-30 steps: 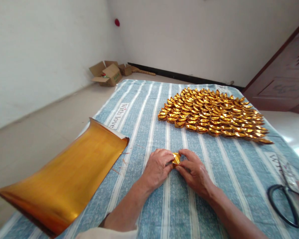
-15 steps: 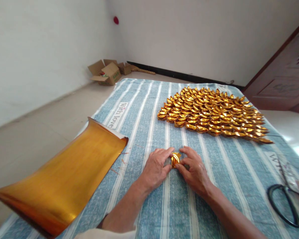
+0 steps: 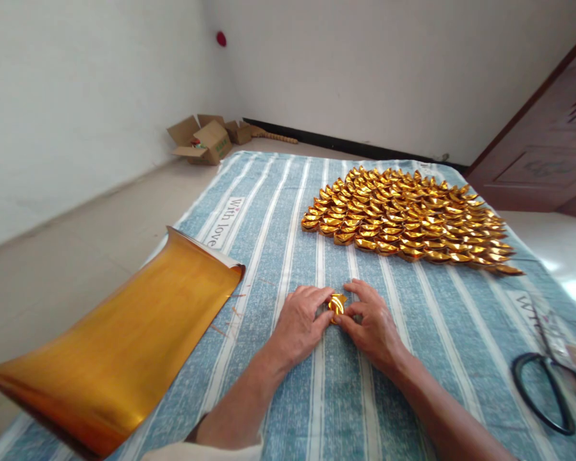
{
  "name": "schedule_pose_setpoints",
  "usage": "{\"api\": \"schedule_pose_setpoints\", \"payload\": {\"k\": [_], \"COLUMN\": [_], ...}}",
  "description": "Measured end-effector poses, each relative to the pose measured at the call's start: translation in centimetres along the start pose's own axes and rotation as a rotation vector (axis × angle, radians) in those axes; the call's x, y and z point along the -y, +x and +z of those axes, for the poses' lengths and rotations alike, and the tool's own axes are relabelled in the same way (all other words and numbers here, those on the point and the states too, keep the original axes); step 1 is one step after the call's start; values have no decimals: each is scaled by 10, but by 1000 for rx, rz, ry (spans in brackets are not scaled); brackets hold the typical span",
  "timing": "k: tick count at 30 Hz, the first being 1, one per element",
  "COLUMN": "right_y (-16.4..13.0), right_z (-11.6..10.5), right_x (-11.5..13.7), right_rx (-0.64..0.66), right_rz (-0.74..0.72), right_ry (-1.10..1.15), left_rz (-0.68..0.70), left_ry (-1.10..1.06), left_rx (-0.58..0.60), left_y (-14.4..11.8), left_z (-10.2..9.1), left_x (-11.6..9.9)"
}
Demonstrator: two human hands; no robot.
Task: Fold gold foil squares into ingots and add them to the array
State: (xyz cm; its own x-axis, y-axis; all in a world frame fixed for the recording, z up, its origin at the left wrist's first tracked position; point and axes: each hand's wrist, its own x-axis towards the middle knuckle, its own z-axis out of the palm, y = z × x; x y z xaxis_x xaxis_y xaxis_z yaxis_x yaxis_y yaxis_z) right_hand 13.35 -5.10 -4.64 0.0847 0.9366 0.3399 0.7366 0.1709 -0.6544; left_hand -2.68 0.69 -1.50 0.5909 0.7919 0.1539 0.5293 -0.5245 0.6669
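A small piece of folded gold foil paper [image 3: 336,306] lies between my hands, just above the striped cloth. My left hand [image 3: 303,320] grips its left side, thumb and fingers closed on it. On the other side, my right hand [image 3: 372,320] pinches its lower right part with the thumb, while the index finger reaches along the far edge. Farther off stand many boat-shaped gold foil ingots [image 3: 403,218], set in close rows. A large curling stack of gold foil sheets [image 3: 125,339] lies to the left of my left hand.
Black-handled scissors [image 3: 544,390] lie at the right edge of the blue striped cloth [image 3: 278,211]. Thin brownish strips are scattered beside the foil stack. Open cardboard boxes [image 3: 208,141] sit on the floor near the far corner. A brown door [image 3: 542,160] stands at the right.
Both hands keep almost the same hold on the folded foil. The piece looks slightly narrower and more curved than before. The whole view has shifted a little.
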Motion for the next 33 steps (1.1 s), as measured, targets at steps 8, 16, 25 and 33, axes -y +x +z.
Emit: {"api": "schedule_pose_setpoints", "payload": {"k": [8,16,25,33], "right_y": [1,1,2,0], "right_z": [1,0,-3,-2], "right_x": [-1,0,2,2], "right_rx": [-6,9,12,54], "right_rz": [21,18,9,-169], "right_ry": [13,0,-12,-182], "left_rz": [-5,-13,-16,-27], "left_ry": [35,44,41,42], "left_rx": [-20,-25,-39,-43], "left_y": [-1,0,0,0], "left_z": [4,5,5,6], "left_x": [2,0,1,1]}}
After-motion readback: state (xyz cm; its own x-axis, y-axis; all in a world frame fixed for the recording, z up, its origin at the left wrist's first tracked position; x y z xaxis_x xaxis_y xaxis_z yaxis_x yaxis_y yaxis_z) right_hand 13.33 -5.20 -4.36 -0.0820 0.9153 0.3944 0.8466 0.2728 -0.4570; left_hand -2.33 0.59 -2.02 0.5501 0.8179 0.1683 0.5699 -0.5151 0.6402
